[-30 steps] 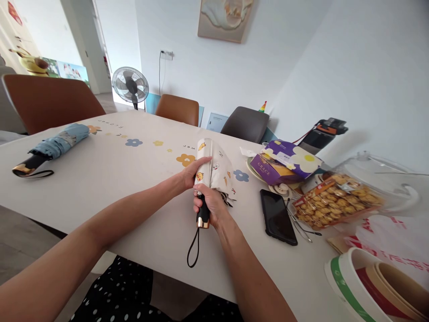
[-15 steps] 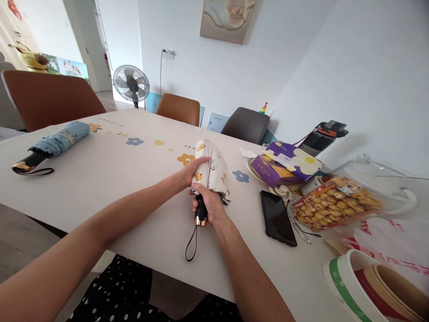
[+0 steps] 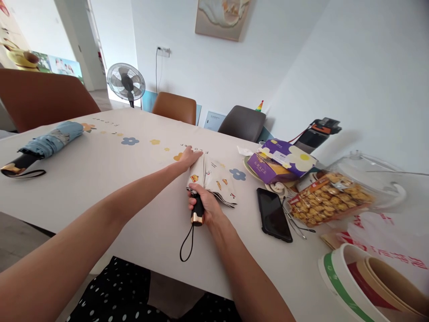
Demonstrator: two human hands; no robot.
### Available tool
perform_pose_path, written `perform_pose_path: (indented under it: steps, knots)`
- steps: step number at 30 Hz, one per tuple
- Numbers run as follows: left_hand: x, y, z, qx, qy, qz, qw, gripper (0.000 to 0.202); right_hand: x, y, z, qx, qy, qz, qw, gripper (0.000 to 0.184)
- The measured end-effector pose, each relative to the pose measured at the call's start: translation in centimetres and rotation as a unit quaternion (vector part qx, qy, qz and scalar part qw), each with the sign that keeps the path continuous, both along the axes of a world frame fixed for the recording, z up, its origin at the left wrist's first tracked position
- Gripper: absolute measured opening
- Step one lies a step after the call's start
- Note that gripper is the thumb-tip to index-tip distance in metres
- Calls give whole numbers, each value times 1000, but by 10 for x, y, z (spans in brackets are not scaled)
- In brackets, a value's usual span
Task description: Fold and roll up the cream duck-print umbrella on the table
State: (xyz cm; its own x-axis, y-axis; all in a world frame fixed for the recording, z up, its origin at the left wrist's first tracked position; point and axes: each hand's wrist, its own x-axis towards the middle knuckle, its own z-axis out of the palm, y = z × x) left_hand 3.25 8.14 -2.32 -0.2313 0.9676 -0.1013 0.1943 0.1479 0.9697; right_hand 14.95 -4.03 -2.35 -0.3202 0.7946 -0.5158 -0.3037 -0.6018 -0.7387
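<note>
A white folding umbrella (image 3: 214, 178) with small cartoon prints lies over the table in front of me, its canopy loosely folded and a flap spread to the right. My right hand (image 3: 205, 203) is closed round its black handle, just below the canopy. From the handle's gold-coloured end hangs a thin black wrist loop (image 3: 187, 243). At the far end of the canopy, my left hand (image 3: 191, 158) grips the fabric edge, with some fingers hidden. A blue folded umbrella (image 3: 53, 139) with a black handle lies on the table at the left.
On the right of the table (image 3: 150, 264) are a phone (image 3: 275, 214), a purple box (image 3: 273, 167), a clear cookie container (image 3: 330, 201), a dark bottle (image 3: 313, 136) and paper tubs (image 3: 345, 286). Chairs and a fan (image 3: 126, 82) stand beyond.
My left hand has moved from the lower canopy near the handle up to its far end. The canopy's right flap has spread wider and flatter. My right hand keeps the handle.
</note>
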Motion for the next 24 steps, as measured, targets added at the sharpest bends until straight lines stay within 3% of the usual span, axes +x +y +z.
perform_pose_path:
  steps: [3,8,12,17,24]
  knots:
    - [5,-11,5,-17,19,25,999,61,-1,0,-1,27,-54,-20,998,15]
    - [25,-40,11,-118,-42,-58,990,46,-4,0,-5,75,-97,-48,991,17]
    - [31,-49,10,-137,-124,-54,981,35,-2,-1,-5,88,-79,-47,992,25]
    - [29,-51,5,-131,-163,-55,976,30,-1,-5,0,68,-14,-38,997,28]
    - [32,-58,11,-206,-267,-105,936,33,-2,-4,1,84,36,-52,994,34]
